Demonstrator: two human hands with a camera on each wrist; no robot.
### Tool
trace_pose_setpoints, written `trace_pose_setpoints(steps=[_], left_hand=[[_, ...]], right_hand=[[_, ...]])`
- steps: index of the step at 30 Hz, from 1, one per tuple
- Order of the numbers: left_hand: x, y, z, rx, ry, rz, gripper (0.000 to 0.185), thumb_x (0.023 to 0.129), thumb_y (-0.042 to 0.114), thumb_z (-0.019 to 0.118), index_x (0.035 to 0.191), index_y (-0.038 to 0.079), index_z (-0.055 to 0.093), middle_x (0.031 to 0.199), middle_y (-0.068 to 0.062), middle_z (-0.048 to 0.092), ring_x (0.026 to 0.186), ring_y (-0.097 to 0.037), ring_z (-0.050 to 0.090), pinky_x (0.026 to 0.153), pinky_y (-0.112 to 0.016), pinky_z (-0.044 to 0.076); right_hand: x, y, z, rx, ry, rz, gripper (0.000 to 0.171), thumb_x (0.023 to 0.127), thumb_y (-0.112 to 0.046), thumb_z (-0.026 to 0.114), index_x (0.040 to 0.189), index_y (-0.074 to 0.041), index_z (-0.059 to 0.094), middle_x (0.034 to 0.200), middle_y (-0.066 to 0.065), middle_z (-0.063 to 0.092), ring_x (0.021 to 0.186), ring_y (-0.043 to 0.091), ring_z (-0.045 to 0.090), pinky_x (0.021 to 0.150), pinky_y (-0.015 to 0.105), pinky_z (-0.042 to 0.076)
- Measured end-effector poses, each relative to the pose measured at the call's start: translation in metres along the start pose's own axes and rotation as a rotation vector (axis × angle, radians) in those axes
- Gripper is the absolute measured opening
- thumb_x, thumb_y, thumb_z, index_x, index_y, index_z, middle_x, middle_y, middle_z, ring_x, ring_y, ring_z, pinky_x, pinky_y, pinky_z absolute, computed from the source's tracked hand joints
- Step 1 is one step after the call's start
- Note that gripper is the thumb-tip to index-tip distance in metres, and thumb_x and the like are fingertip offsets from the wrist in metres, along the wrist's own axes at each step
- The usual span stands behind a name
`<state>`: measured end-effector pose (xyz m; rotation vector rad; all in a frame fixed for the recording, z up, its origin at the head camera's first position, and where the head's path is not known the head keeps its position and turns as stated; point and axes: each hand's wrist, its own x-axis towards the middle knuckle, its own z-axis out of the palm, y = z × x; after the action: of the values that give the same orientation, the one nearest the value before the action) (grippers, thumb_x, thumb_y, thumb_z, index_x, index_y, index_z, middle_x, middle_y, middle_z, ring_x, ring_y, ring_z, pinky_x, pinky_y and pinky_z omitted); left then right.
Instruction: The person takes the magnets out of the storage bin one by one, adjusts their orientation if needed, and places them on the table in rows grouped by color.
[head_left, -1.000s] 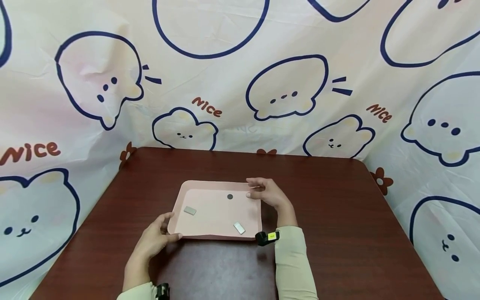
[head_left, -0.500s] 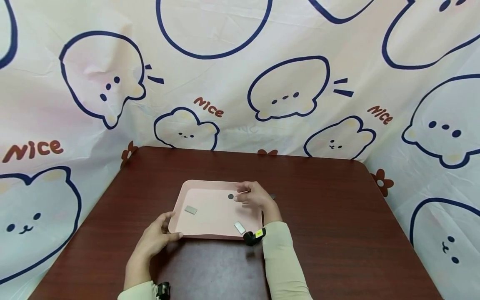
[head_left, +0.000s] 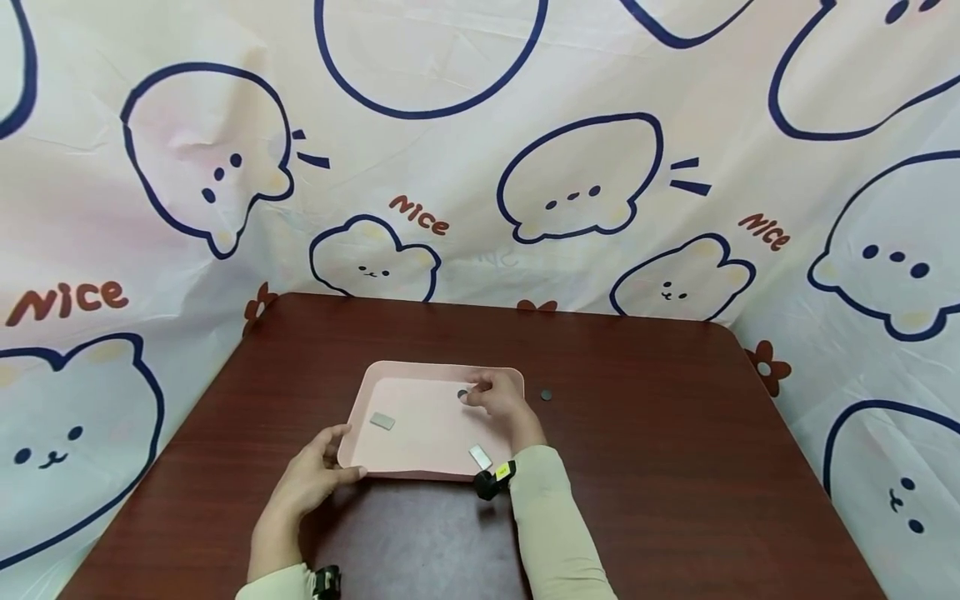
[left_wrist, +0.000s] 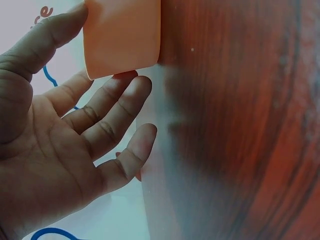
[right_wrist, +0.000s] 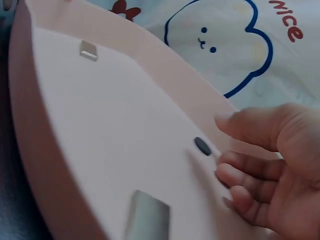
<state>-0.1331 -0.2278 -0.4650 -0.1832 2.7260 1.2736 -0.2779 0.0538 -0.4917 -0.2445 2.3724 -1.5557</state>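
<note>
Small dark disc [right_wrist: 202, 146], thin, rigid and likely slippery, lies flat inside pink tray [head_left: 420, 371]; right hand [head_left: 497, 396] hovers loosely curled beside it, empty; left hand [head_left: 311, 475], fingers relaxed, steadies the tray corner; pinch the disc's rim.

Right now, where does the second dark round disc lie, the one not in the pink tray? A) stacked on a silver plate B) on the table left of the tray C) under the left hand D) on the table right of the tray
D: the head view shows a dark disc on the bare table, apart from the pink tray's right edge.
</note>
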Motion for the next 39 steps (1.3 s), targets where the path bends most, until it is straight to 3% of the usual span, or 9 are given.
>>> trace_pose_setpoints(steps=[7, 14, 19, 27, 35, 39], left_hand=[[-0.001, 0.002, -0.003, -0.001, 0.009, 0.006, 0.073, 0.071, 0.020, 0.079, 0.133, 0.006, 0.043, 0.100, -0.015, 0.059, 0.087, -0.026, 0.055, 0.072, -0.039, 0.041], [-0.002, 0.001, -0.004, 0.009, 0.004, -0.002, 0.073, 0.072, 0.022, 0.079, 0.134, 0.006, 0.043, 0.102, -0.016, 0.058, 0.090, -0.028, 0.054, 0.074, -0.041, 0.040], [-0.001, 0.001, -0.004, 0.001, 0.002, 0.001, 0.074, 0.072, 0.022, 0.079, 0.134, 0.005, 0.042, 0.102, -0.016, 0.058, 0.090, -0.027, 0.055, 0.074, -0.040, 0.040], [-0.002, 0.002, -0.002, -0.006, -0.001, 0.002, 0.074, 0.072, 0.020, 0.079, 0.134, 0.005, 0.042, 0.100, -0.014, 0.059, 0.090, -0.027, 0.055, 0.074, -0.040, 0.040], [-0.001, 0.001, 0.001, 0.001, -0.004, 0.003, 0.073, 0.072, 0.020, 0.079, 0.134, 0.006, 0.043, 0.101, -0.014, 0.059, 0.089, -0.026, 0.054, 0.074, -0.040, 0.039], [-0.001, 0.001, 0.003, -0.004, -0.003, -0.005, 0.073, 0.072, 0.020, 0.079, 0.134, 0.006, 0.043, 0.101, -0.014, 0.058, 0.090, -0.027, 0.054, 0.075, -0.041, 0.040]], right_hand=[[0.003, 0.001, 0.009, -0.086, 0.115, 0.011, 0.029, 0.076, -0.006, 0.072, 0.105, -0.004, 0.070, 0.099, 0.005, 0.065, 0.080, 0.015, 0.054, 0.067, 0.026, 0.045], [0.007, -0.001, 0.015, -0.131, 0.156, 0.036, 0.025, 0.076, -0.008, 0.074, 0.101, -0.006, 0.072, 0.096, 0.003, 0.067, 0.085, 0.016, 0.059, 0.071, 0.027, 0.047], [0.007, -0.002, 0.016, -0.171, 0.167, 0.031, 0.025, 0.074, -0.008, 0.077, 0.099, -0.006, 0.073, 0.097, 0.003, 0.067, 0.087, 0.018, 0.059, 0.072, 0.029, 0.047], [0.005, -0.001, 0.017, -0.344, 0.166, 0.047, 0.021, 0.073, -0.017, 0.079, 0.093, -0.017, 0.076, 0.100, -0.003, 0.066, 0.084, 0.013, 0.056, 0.071, 0.029, 0.043], [0.003, 0.001, 0.016, -0.379, 0.162, 0.059, 0.012, 0.072, -0.017, 0.080, 0.083, -0.020, 0.076, 0.089, -0.009, 0.065, 0.078, 0.008, 0.054, 0.069, 0.026, 0.042], [0.001, -0.001, 0.012, -0.379, 0.094, 0.021, 0.007, 0.074, -0.015, 0.079, 0.080, -0.016, 0.074, 0.080, -0.008, 0.062, 0.072, 0.010, 0.052, 0.064, 0.026, 0.041]])
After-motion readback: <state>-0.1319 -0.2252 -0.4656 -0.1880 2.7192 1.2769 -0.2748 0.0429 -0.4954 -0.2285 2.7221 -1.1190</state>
